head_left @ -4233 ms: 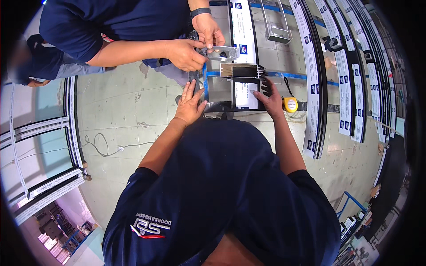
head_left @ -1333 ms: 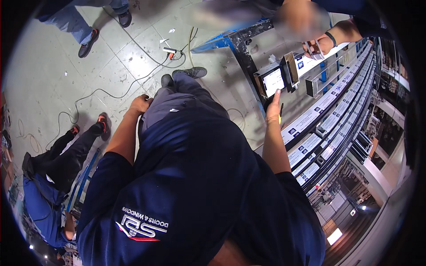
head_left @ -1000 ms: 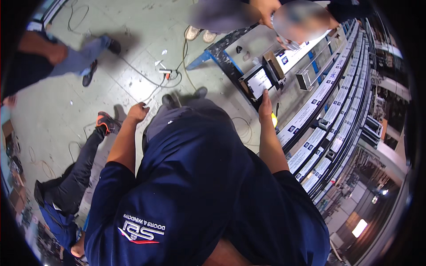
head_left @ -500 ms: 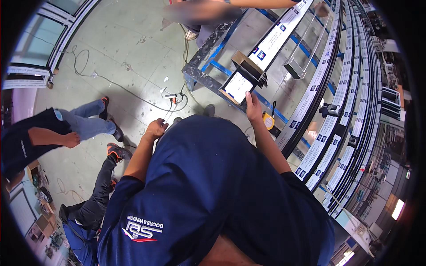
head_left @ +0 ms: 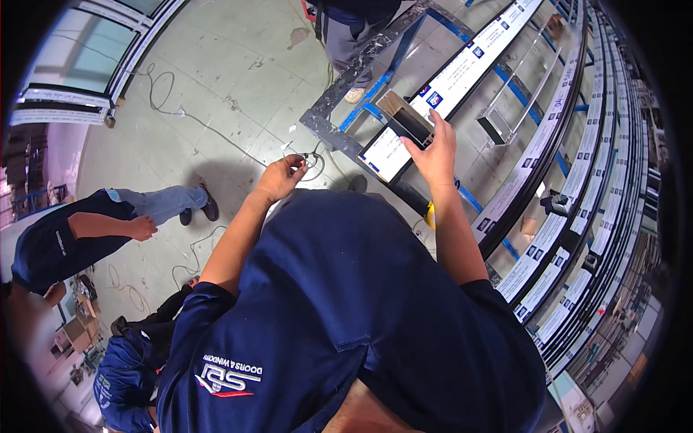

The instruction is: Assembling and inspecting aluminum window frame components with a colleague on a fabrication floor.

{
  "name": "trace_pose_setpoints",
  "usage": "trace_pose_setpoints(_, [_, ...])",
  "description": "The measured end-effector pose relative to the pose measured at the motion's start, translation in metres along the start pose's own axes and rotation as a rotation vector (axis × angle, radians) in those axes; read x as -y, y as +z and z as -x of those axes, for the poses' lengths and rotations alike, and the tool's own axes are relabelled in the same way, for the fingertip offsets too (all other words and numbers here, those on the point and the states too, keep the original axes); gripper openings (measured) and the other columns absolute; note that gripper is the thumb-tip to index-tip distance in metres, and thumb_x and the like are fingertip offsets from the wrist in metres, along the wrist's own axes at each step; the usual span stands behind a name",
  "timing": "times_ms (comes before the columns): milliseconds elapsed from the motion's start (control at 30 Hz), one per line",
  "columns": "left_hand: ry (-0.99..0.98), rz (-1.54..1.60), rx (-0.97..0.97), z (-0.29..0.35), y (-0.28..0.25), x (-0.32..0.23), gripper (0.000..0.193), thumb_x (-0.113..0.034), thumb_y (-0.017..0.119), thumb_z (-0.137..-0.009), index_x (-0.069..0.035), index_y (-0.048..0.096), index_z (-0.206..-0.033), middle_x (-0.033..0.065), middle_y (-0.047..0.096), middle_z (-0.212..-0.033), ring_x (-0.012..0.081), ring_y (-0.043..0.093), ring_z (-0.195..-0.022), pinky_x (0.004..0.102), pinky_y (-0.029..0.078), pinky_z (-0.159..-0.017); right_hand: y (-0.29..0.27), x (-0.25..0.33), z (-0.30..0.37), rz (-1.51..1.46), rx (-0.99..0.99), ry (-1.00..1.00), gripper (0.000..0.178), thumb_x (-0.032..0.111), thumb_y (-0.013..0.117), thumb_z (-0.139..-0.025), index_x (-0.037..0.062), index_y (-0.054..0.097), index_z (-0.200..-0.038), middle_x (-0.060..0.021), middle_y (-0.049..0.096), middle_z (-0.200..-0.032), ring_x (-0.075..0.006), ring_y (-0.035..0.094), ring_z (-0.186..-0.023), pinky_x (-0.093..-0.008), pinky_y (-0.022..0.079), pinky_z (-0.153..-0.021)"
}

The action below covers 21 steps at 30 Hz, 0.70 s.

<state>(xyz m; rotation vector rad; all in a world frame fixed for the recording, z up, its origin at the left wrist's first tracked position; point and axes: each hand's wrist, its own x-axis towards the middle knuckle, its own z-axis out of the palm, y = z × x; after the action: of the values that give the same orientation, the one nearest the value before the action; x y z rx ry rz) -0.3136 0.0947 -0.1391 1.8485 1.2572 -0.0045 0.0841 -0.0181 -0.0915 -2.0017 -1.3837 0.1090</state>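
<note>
My right hand is open over the end of a long frame profile covered in white printed film. Its thumb reaches the film, and its fingers extend past a short dark block with a brown face lying across the profile. Whether the fingertips press on the block, I cannot tell. Over the floor, in front of my body, my left hand is closed with curled fingers; anything inside them is too small to make out. Beside my right forearm, a yellow tape measure shows only in part.
A dark, paint-stained metal bench with blue bars supports the profile. More film-wrapped profiles run along the right. A cable crosses the floor. One person stands left, another is low at lower left, and a third is beyond the bench.
My right hand has moved forward from the profile's end to the dark block, its fingers spreading. My left hand has risen forward and right. The person beyond the bench has straightened, withdrawing an arm.
</note>
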Motion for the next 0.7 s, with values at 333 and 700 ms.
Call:
trace_pose_setpoints(333, [-0.249,-0.014,-0.079,0.014,0.025,0.075,0.056,-0.042,0.071,-0.103,-0.001,0.07,-0.141,0.022,0.08,-0.127,0.0355,0.077,-0.119,0.0426,0.059,-0.106,0.01,-0.029,-0.028,-0.081,0.058,-0.029,0.089,0.023,0.096,-0.076,0.0102,0.055,-0.154,-0.0151,0.071,-0.129,-0.0394,0.063,-0.121,-0.0503,0.049,-0.11])
trace_pose_setpoints(700, [0.027,0.281,-0.227,-0.076,-0.02,-0.036,0.047,-0.042,0.072,-0.106,-0.001,0.076,-0.128,0.0133,0.083,-0.107,0.022,0.079,-0.1,0.0362,0.061,-0.09,0.008,-0.058,-0.027,-0.126,0.096,-0.029,0.102,0.027,0.101,-0.074,0.0079,0.049,-0.16,-0.0169,0.065,-0.146,-0.0386,0.057,-0.138,-0.0494,0.048,-0.116])
